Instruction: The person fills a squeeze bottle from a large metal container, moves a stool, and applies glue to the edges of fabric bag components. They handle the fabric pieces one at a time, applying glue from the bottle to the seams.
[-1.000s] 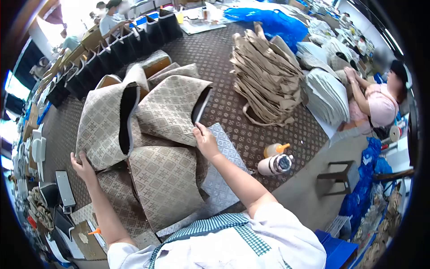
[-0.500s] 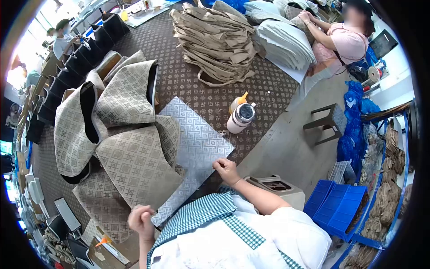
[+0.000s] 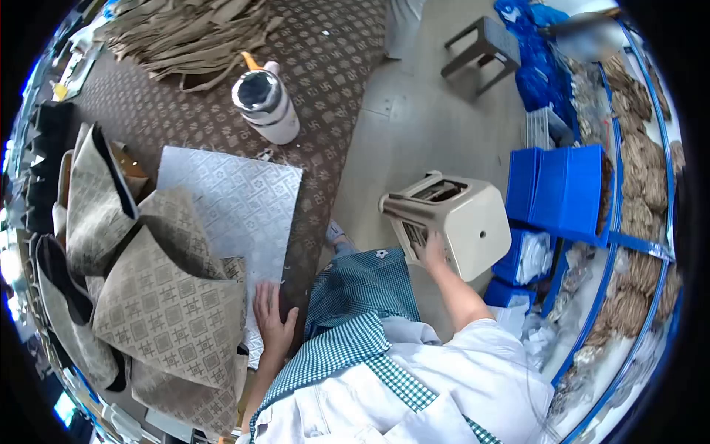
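Observation:
My left hand (image 3: 274, 320) rests with fingers spread on the edge of a silver-grey patterned sheet (image 3: 240, 196) on the table. Just left of it lie beige patterned fabric pieces (image 3: 174, 303), some curved with dark linings. Off to the right, my right hand (image 3: 433, 251) grips a beige plastic stool (image 3: 473, 222) by its side; the fingertips are partly hidden. Beyond the sheet stands a white tumbler (image 3: 279, 122) with a shiny lid. An orange nozzle (image 3: 251, 61) shows behind it.
The brown patterned table (image 3: 333, 111) carries a pile of tan strips (image 3: 192, 37) at the far end. Past the aisle are a dark stool (image 3: 484, 52), blue plastic bags (image 3: 536, 89), blue bins (image 3: 562, 189) and a blue-framed rack (image 3: 643, 248) holding tan bundles.
My view has swung right and down. My left hand has come down onto the sheet and opened. My right hand has left the sheet's edge and taken hold of the beige stool.

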The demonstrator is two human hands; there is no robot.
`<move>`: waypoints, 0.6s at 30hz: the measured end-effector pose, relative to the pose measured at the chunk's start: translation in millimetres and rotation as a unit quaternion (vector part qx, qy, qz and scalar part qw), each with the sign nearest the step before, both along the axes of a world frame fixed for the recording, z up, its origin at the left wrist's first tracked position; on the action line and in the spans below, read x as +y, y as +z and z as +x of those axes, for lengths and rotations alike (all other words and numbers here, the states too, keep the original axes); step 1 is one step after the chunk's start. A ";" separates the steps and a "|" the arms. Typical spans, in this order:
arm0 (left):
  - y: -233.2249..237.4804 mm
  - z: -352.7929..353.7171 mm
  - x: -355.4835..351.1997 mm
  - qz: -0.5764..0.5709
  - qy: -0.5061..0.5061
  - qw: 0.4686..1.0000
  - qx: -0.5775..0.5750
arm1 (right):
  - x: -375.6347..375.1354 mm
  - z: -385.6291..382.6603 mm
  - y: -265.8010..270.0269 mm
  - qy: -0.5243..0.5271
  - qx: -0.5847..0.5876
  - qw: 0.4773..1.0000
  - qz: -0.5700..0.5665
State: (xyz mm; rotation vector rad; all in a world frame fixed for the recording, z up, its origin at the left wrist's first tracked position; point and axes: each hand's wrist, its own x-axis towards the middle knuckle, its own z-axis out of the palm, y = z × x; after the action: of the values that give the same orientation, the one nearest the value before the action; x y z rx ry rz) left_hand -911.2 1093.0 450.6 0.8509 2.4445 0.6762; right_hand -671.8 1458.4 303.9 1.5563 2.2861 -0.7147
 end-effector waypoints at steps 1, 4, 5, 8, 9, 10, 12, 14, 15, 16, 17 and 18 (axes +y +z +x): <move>-6.5 3.5 -3.4 -0.022 -0.026 0.999 0.035 | 10.6 12.6 -3.7 -0.015 0.005 0.999 0.030; -33.1 8.3 -16.9 0.022 -0.048 0.994 0.097 | 58.3 45.9 -39.7 -0.062 -0.009 0.985 0.160; -38.9 9.3 -18.6 0.030 -0.050 0.991 0.121 | 73.8 40.5 -35.6 -0.096 -0.034 0.980 0.171; -40.3 10.2 -20.8 0.010 -0.062 0.988 0.138 | 102.0 60.6 -78.4 -0.082 -0.094 0.974 0.188; -39.6 11.5 -19.3 0.013 -0.059 0.988 0.142 | 96.5 65.6 -88.2 -0.062 -0.116 0.972 0.196; -39.7 11.1 -18.5 0.017 -0.063 0.987 0.146 | 82.5 71.7 -94.5 -0.031 -0.104 0.965 0.241; -41.9 12.3 -15.8 0.028 -0.060 0.985 0.159 | 68.8 73.3 -93.4 -0.030 -0.105 0.961 0.252; -42.6 12.5 -14.9 0.038 -0.064 0.983 0.170 | 61.7 81.0 -93.2 -0.032 -0.120 0.962 0.242; -44.1 13.4 -14.3 0.038 -0.066 0.982 0.174 | 60.1 84.6 -93.7 -0.029 -0.117 0.963 0.241; -44.9 13.9 -14.8 0.038 -0.067 0.981 0.180 | 55.8 85.9 -92.7 -0.026 -0.112 0.964 0.240; -45.1 13.3 -15.2 0.038 -0.068 0.979 0.188 | 48.8 86.8 -89.0 -0.033 -0.120 0.967 0.222; -44.9 13.7 -14.2 0.048 -0.066 0.978 0.190 | 41.3 88.2 -87.0 -0.031 -0.125 0.969 0.211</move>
State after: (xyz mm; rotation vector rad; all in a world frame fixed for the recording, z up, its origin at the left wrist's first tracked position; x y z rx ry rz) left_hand -897.4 1078.8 405.7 1.2713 2.6699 0.6349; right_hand -583.6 1499.6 216.9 1.7828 2.3012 -0.0298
